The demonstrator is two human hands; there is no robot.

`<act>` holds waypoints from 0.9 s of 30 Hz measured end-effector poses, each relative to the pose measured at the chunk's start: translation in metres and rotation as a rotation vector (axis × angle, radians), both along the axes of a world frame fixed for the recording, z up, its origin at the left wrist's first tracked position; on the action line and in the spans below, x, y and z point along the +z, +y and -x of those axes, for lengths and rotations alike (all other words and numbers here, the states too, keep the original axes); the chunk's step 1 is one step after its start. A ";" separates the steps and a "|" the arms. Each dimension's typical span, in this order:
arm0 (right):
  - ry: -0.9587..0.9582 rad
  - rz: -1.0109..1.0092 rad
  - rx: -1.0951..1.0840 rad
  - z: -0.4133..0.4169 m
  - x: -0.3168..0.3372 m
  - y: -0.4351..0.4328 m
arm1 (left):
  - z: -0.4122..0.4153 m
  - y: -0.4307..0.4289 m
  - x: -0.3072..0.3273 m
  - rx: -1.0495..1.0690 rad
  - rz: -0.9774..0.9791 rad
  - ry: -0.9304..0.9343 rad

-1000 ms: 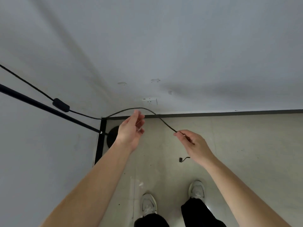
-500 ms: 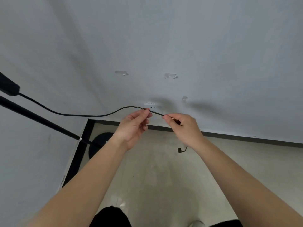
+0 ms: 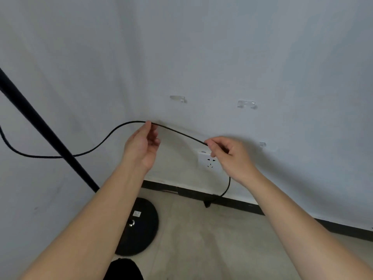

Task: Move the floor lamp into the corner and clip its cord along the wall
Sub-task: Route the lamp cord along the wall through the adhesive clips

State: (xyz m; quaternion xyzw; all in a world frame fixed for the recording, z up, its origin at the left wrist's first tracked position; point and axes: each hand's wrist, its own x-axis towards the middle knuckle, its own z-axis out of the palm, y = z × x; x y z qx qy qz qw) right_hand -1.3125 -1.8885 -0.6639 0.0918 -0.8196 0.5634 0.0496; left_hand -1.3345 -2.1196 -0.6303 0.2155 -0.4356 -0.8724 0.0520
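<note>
The floor lamp's black pole (image 3: pixel 46 134) slants down to its round black base (image 3: pixel 141 229) on the floor in the corner. Its thin black cord (image 3: pixel 177 132) stretches between my hands in front of the wall. My left hand (image 3: pixel 141 146) pinches the cord at its high point. My right hand (image 3: pixel 228 156) grips it lower to the right, over a white wall socket (image 3: pixel 205 161). The cord's end hangs below my right hand with the plug (image 3: pixel 207 202) near the skirting. Clear cable clips (image 3: pixel 178 99) (image 3: pixel 246 104) (image 3: pixel 262 144) are stuck on the wall above and right of my hands.
A black skirting board (image 3: pixel 252 207) runs along the foot of the white wall. The floor (image 3: pixel 212 239) is pale beige tile. A dark patch of my clothing (image 3: pixel 123 268) shows at the bottom edge.
The view has tilted up and closed in on the wall. Both hands have risen with the cord and spread further apart, and the clips now sit just above them.
</note>
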 end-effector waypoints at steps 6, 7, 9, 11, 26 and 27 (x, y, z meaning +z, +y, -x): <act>0.033 -0.088 0.019 0.003 0.031 -0.019 | -0.016 0.018 0.007 -0.220 -0.014 0.025; 0.055 -0.115 0.018 0.005 0.037 -0.022 | -0.016 0.021 0.010 -0.234 -0.013 0.045; 0.099 -0.127 -0.007 0.010 0.049 -0.025 | -0.011 0.026 0.016 -0.230 -0.048 0.080; 0.157 -0.128 -0.046 0.015 0.062 -0.027 | -0.006 0.027 0.024 -0.226 -0.089 0.101; 0.463 -0.541 -0.188 0.036 0.115 -0.064 | 0.014 0.029 0.047 -0.191 -0.168 0.110; 0.462 -0.553 -0.180 0.037 0.117 -0.063 | 0.016 0.028 0.048 -0.188 -0.160 0.094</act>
